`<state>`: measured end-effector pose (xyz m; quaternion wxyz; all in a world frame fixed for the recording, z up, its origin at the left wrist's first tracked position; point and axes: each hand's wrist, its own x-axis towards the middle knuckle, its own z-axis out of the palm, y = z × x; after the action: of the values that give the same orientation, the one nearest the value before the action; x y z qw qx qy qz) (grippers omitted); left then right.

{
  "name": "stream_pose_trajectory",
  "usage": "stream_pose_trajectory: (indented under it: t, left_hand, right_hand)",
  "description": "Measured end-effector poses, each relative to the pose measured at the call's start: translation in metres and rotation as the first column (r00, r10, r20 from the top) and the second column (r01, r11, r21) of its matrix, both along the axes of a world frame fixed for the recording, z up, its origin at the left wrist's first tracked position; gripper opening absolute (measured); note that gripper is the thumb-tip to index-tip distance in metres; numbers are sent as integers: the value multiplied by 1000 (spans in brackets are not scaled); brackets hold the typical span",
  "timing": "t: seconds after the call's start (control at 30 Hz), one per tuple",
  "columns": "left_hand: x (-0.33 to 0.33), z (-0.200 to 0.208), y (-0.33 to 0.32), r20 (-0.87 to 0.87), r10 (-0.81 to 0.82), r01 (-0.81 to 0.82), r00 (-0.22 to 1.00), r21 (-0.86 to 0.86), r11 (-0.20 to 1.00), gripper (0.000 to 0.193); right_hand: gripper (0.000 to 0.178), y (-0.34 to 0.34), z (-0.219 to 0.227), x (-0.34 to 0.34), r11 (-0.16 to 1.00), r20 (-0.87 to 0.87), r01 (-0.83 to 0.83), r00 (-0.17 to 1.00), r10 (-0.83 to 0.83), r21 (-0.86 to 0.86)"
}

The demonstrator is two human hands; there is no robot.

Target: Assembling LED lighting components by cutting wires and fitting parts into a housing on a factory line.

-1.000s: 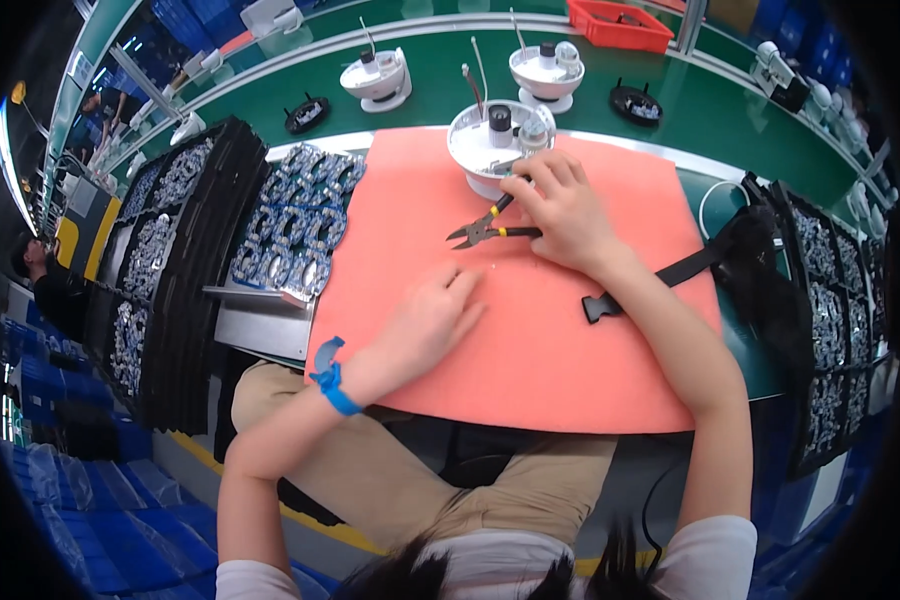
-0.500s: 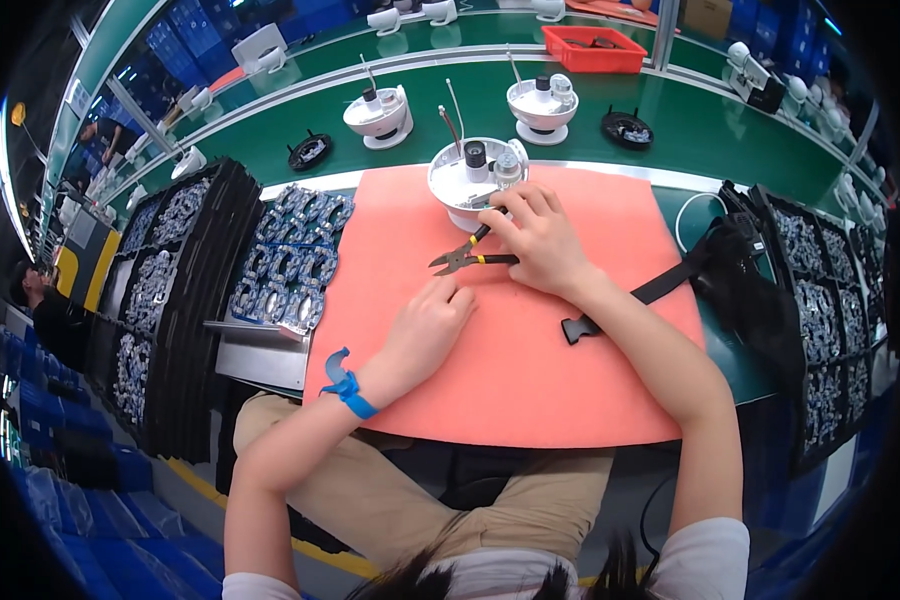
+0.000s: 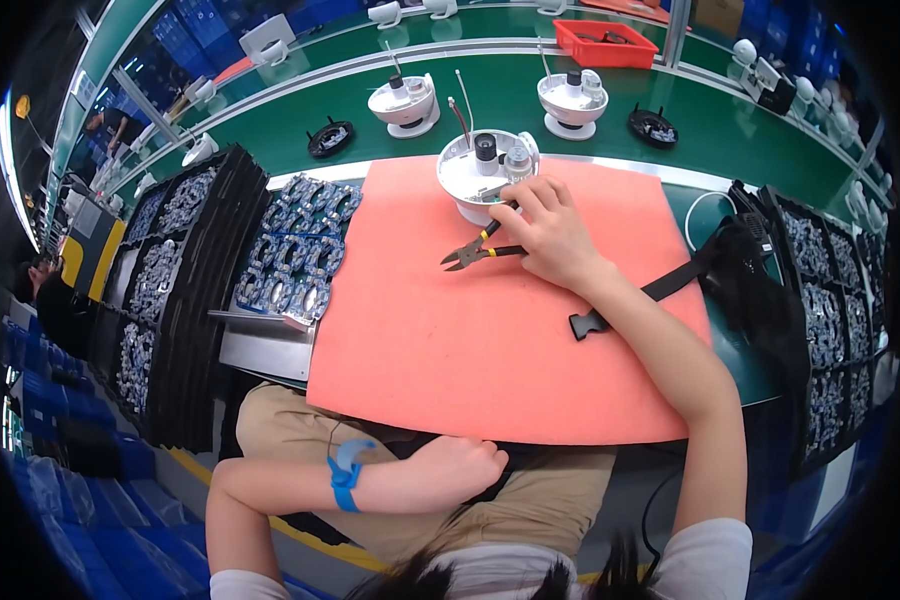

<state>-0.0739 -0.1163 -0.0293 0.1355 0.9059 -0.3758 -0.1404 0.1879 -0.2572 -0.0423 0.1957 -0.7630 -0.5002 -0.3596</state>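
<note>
My right hand point(image 3: 562, 240) is closed around the diagonal cutters point(image 3: 467, 256), which have black handles with yellow bands. Their jaws point left over the pink mat point(image 3: 440, 350), slightly apart. Just beyond that hand stands a white bowl-shaped camera housing point(image 3: 460, 178) with a black lens barrel, a clear round part and upright wires; its near right rim is partly behind my fingers. My left hand point(image 3: 455, 470) is over my lap, just below the mat's front edge, its fingers curled in. Whatever it may hold is hidden. A blue wrist strap point(image 3: 343, 482) is round my left wrist.
Two more white housings point(image 3: 404, 103) stand behind, near black round parts point(image 3: 654, 128). Circuit boards point(image 3: 292, 245) lie left of the mat. Stacked black trays point(image 3: 175, 300) flank the left; others point(image 3: 820, 320) the right. A black buckled strap point(image 3: 660, 290) crosses the mat's right edge.
My left hand has moved from the mat beside the cutters down toward my lap. My right hand keeps the cutters near the housing. The whole view has shifted slightly.
</note>
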Motion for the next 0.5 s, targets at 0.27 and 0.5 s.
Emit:
stream_pose_trajectory:
  t: [0.27,0.5]
  left_hand:
    - [-2,-112,20,154,480,-422,864,-300,856,29]
    - [11,-7,18,-627,-51,20,778,-57,998,26]
  right_hand:
    - [18,1,11,-12,980,161,-171,969,185,-101]
    - [17,-14,43,-15,971,169,-235,956,239,-40]
